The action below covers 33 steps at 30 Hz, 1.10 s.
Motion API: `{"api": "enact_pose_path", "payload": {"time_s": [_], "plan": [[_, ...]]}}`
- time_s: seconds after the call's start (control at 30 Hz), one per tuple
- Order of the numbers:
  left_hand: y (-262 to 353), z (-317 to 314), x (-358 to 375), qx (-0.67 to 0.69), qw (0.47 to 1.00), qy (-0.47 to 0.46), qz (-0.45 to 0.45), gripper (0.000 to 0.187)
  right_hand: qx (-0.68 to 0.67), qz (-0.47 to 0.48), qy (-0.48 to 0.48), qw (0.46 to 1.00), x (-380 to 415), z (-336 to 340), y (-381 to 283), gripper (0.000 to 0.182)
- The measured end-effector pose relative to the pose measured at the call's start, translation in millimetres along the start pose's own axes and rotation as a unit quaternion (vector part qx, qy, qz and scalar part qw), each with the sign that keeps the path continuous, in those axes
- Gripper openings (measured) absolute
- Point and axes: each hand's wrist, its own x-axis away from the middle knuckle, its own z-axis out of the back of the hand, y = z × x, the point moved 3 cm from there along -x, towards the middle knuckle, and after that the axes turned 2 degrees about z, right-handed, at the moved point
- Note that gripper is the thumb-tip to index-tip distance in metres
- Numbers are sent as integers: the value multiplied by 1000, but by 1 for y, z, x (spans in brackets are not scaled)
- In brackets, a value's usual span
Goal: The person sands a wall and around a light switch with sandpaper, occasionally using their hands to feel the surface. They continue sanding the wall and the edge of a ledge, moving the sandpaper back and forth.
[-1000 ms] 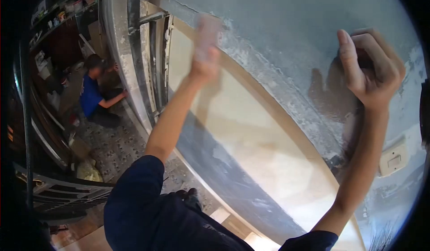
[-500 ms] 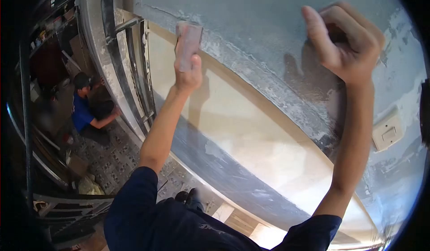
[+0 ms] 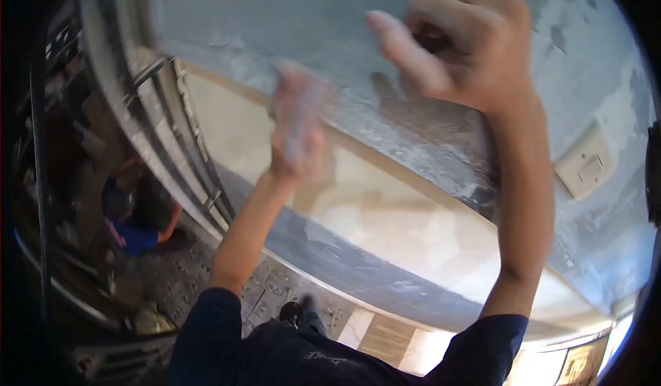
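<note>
I have the left grip [image 3: 292, 164] closed round a blurred block [image 3: 303, 114] at the edge of the grey wall [image 3: 227, 14]; contact I cannot tell from here; my right grip [image 3: 475, 52] is curled half open.

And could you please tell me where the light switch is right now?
In the head view, the light switch is toward the right edge, mounted on the grey wall, just right of the person's right forearm and lower than the right hand.
</note>
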Motion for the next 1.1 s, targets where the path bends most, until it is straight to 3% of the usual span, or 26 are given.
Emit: {"api": "enact_pose_path", "payload": {"time_s": [0.03, 0.13, 0.2, 0.23, 0.3, 0.33, 0.4, 0.43, 0.47, 0.5, 0.53, 0.6, 0.63, 0.7, 0.77, 0.83, 0.87, 0.93, 0.97, 1.07, 1.1], "plan": [[23, -15, 4, 42, 990, -82, -103, 51, 1, -2, 12, 1000, 1, 1, 2, 31], [30, -26, 11, 48, 986, -128, -99, 55, -13, -13, 42, 999, 9, -4, 5, 36], [-19, -17, 15, 26, 998, -42, -26, 54, -32, -2, 73, 997, 12, -1, 9, 36], [-15, -21, 10, 28, 999, -33, -27, 54, -32, 6, 78, 996, 13, 0, 8, 36], [-10, -7, 4, 41, 964, 186, 185, 54, -45, 14, 86, 995, 13, -4, 4, 36], [-2, -13, 10, 30, 964, 187, 185, 54, -22, 28, 116, 993, 12, -6, 2, 39], [35, -43, 29, -28, 999, 28, -27, 55, -12, 40, 157, 987, 8, 4, 2, 42], [49, -49, 38, 54, 996, -8, -67, 49, -32, 27, -31, 999, 6, 14, 11, 28], [63, -51, 38, -38, 992, -74, -91, 44, -51, 17, -220, 974, 5, 12, 9, 23], [55, -48, 32, -6, 992, -48, -115, 42, -59, -27, -6, 998, 8, 0, -6, 24], [46, -42, 22, -18, 993, -43, -109, 42, -70, -19, -5, 997, 6, -3, -8, 24], [24, -23, -1, -13, 996, 54, -64, 42, -92, -10, 26, 995, 6, -2, -4, 24], [7, -23, -4, -22, 996, 59, -57, 42, -93, 10, 8, 996, 7, -3, -3, 22], [-38, -13, 5, 85, 944, 201, 249, 42, -91, 33, -11, 995, 10, -9, -2, 21], [-4, -43, -3, 38, 976, 207, -48, 41, -70, 44, -18, 996, 10, -10, -3, 20], [65, -49, 12, 143, 989, 24, 1, 42, -84, 3, -25, 996, 8, -10, -6, 15], [81, -54, 21, 27, 994, -67, -76, 41, -89, 2, -27, 996, 10, -9, -7, 15], [67, -49, 19, 41, 989, -99, -104, 41, -41, -16, -7, 999, 15, -2, -1, 11], [51, -42, 9, 37, 989, -93, -105, 41, -48, -53, 19, 997, 19, 1, 1, 9], [-2, -5, -18, 25, 997, 73, 5, 46, -97, -59, 72, 991, 22, 7, 5, 9], [-1, -4, -18, 18, 997, 75, 5, 46, -83, -52, 46, 994, 23, 9, 4, 9]]}}
